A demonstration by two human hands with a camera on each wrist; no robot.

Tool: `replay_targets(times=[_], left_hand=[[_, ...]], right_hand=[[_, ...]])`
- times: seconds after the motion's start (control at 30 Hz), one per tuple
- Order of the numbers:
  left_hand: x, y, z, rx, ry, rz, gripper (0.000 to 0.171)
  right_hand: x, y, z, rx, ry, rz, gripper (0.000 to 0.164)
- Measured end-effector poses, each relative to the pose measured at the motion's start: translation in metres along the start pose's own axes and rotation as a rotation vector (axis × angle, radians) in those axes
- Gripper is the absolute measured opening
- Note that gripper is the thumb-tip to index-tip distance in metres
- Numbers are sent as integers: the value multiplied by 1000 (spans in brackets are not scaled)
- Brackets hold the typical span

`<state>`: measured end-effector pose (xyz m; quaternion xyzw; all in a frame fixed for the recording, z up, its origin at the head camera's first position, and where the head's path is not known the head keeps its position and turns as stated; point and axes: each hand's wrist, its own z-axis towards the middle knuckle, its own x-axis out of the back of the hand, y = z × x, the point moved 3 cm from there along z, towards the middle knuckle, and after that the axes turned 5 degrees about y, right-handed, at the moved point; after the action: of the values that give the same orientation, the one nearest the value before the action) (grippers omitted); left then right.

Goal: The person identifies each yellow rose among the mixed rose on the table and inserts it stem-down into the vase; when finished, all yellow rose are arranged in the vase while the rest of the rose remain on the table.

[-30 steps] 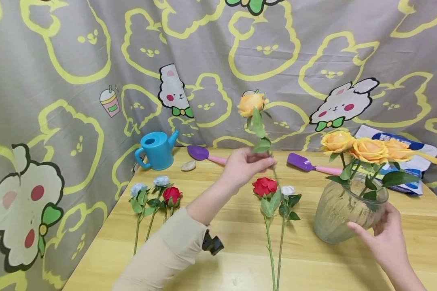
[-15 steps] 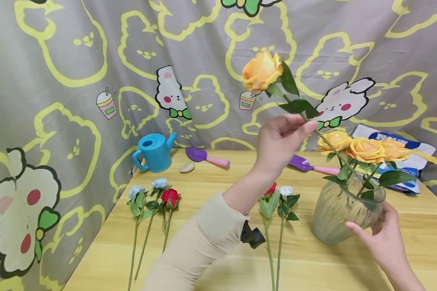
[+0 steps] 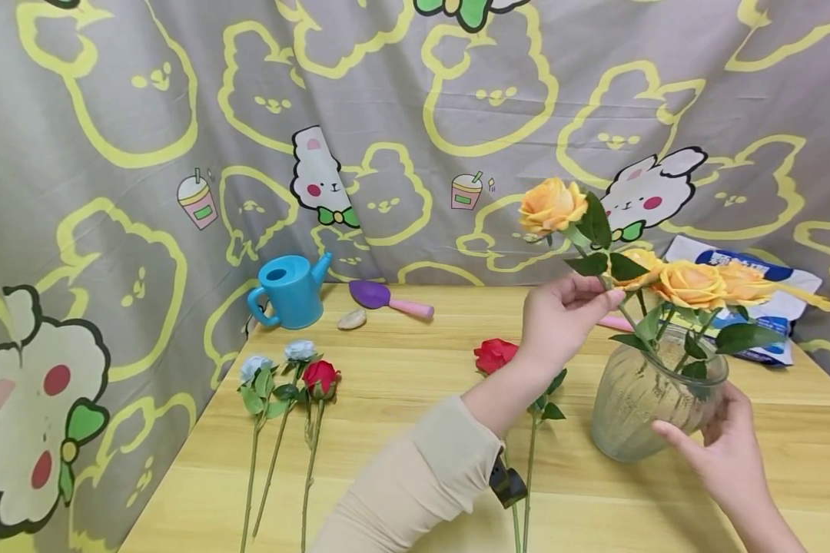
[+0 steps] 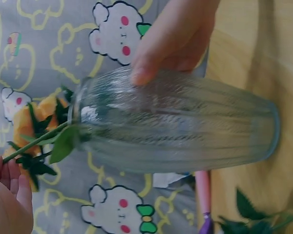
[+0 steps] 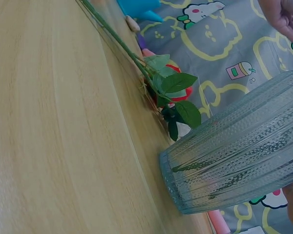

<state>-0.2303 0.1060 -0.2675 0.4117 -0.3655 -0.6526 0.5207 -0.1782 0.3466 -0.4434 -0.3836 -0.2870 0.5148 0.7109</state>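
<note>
My left hand (image 3: pixel 570 319) pinches the stem of a yellow rose (image 3: pixel 553 206), whose bloom leans left above the others. Its stem runs down from my fingers to the mouth of a clear ribbed glass vase (image 3: pixel 629 411); the left wrist view shows the stem (image 4: pixel 36 142) reaching the rim. My right hand (image 3: pixel 729 461) grips the vase from its right side, thumb toward the front; its fingers are partly hidden behind the glass. Several yellow roses (image 3: pixel 692 284) with dark green leaves stand in the vase, their blooms above the rim.
Left on the wooden table (image 3: pixel 387 384) lie two pale blue roses (image 3: pixel 300 351) and a red rose (image 3: pixel 321 378). Another red rose (image 3: pixel 496 355) lies partly behind my left arm. At the back are a blue watering can (image 3: pixel 290 296), a stone (image 3: pixel 352 319), a purple trowel (image 3: pixel 370 295) and a bag (image 3: pixel 795 288).
My left hand has carried the yellow rose rightward, first up and then down toward the vase, bringing its stem to the mouth. My right hand has kept its grip on the vase.
</note>
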Motion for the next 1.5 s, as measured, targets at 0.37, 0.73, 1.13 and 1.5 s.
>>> replay_targets(times=[0.37, 0.73, 1.13, 1.5], left_hand=[[-17, -28, -12, 102, -29, 126, 15], [-20, -29, -14, 64, -53, 205, 18], [-9, 2, 2, -27, 7, -231, 14], [-22, -21, -3, 53, -30, -179, 14]], right_hand=[[-3, -5, -2, -18, 19, 26, 95], [-13, -20, -2, 4, 2, 99, 91], [-26, -46, -2, 12, 11, 132, 89], [-38, -74, -4, 19, 22, 89, 84]])
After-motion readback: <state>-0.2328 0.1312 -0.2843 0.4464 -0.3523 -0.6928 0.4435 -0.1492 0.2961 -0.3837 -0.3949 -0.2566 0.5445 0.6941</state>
